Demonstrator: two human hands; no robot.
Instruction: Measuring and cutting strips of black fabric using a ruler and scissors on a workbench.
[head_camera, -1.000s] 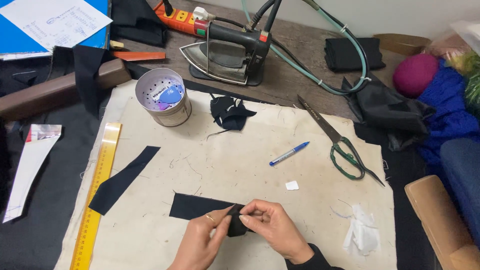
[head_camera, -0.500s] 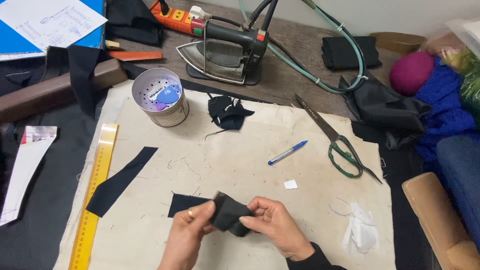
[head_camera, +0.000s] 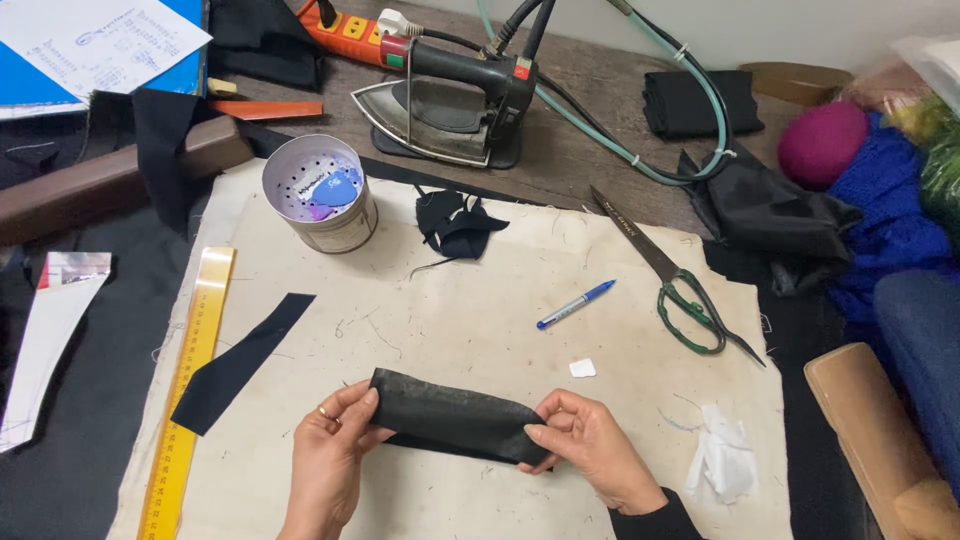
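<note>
Both hands hold a black fabric strip (head_camera: 450, 415) stretched flat just above the cream work cloth (head_camera: 480, 280). My left hand (head_camera: 330, 450) pinches its left end, a ring on one finger. My right hand (head_camera: 590, 450) pinches its right end, with a dark sleeve at the wrist. A second, narrower black strip (head_camera: 240, 360) lies to the left, next to a yellow ruler (head_camera: 190, 380).
A round tin (head_camera: 320, 195) with blue chalk, crumpled black scraps (head_camera: 455, 225), a blue pen (head_camera: 575, 304), green-handled scissors (head_camera: 680, 285), a small white chip (head_camera: 582, 368) and white scraps (head_camera: 725, 460) lie on the cloth. A steam iron (head_camera: 450, 100) stands behind. Dark fabric and yarn are piled at the right.
The black piece was bunched and folded between my hands; now it is spread out lengthwise, and my hands have moved apart to its two ends.
</note>
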